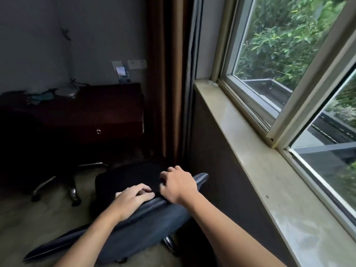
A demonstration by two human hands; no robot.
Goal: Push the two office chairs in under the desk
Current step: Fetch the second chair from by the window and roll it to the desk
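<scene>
A dark blue office chair (134, 224) stands right below me, its backrest top running from lower left to upper right. My left hand (133, 197) lies over the backrest's top edge with fingers curled on it. My right hand (178, 186) grips the same edge a little further right. The chair's black seat (127, 180) points toward the dark wooden desk (107, 110) at the back wall. A second chair (57, 182) sits to the left, mostly in shadow by the desk, with only its chrome legs and castors clear.
A lamp base (66, 91) and small items sit on the desk's left part. A brown curtain (165, 74) hangs right of the desk. A stone window sill (260, 170) and the wall below it run close along the right side. Carpet floor lies left.
</scene>
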